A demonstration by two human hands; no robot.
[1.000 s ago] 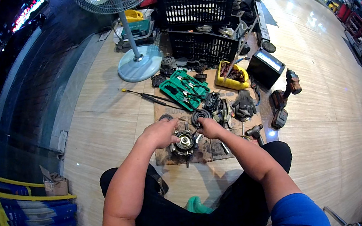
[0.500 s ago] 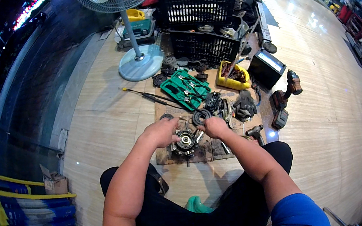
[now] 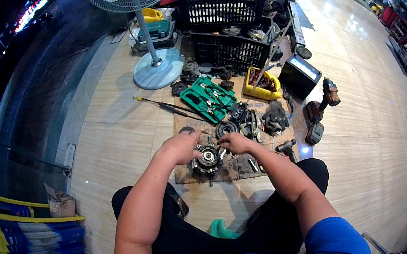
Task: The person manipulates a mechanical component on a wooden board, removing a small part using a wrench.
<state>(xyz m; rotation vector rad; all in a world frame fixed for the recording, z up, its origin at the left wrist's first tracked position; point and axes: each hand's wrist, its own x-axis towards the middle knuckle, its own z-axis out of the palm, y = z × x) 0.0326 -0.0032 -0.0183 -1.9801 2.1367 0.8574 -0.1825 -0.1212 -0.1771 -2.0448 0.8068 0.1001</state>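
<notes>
A round metal assembly (image 3: pixel 208 158) with a bright ring at its centre lies on the stained cardboard between my hands. My left hand (image 3: pixel 182 148) is at its upper left, thumb and fingers apart, with the thumb close to the rim. On the other side, my right hand (image 3: pixel 236 143) bends its fingers together by the upper right rim; what they hold, if anything, is too small to make out. Just beyond the right fingers lies a dark ring-shaped part (image 3: pixel 226 128). A smaller dark ring (image 3: pixel 187 129) sits past my left fingers.
Beyond are a green tool case (image 3: pixel 208 99), a yellow container (image 3: pixel 261 85), and black crates (image 3: pixel 223 2). Dark gloves (image 3: pixel 274 118), a black box (image 3: pixel 300 77) and cordless power tools (image 3: pixel 328 93) lie to the right. A fan base (image 3: pixel 158 70) stands far left.
My right hand has shifted slightly left and down from the dark ring-shaped part to the assembly's rim, uncovering more of that ring. My left hand has hardly moved.
</notes>
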